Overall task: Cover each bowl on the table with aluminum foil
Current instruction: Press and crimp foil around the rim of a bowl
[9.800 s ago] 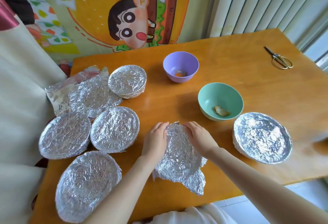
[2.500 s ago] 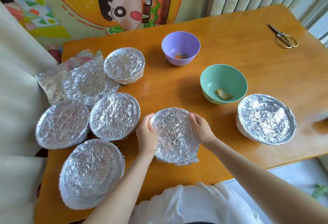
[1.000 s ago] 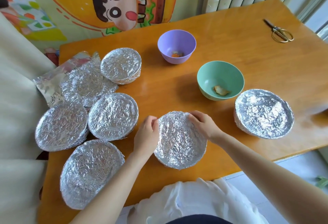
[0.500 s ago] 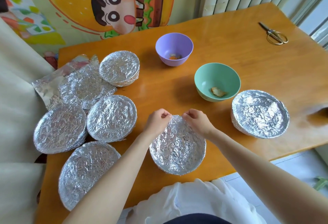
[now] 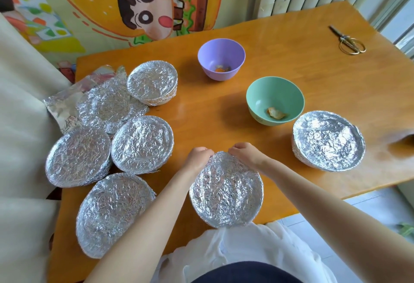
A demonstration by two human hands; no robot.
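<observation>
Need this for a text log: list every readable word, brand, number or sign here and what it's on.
None can be read.
The poster: cartoon only, no letters.
The purple bowl, green bowl, scissors: no print visible.
The held bowl and other foil covers: plain.

The left forearm point(image 5: 143, 226) and right forearm point(image 5: 324, 211) were bare along all their visible length, as were the left hand point(image 5: 199, 156) and right hand point(image 5: 245, 153). A loose, white, softly creased fabric garment point(image 5: 224, 246) covered the torso. Below it, a smooth, dark navy cloth garment point(image 5: 246, 272) showed at the view's bottom edge.
</observation>
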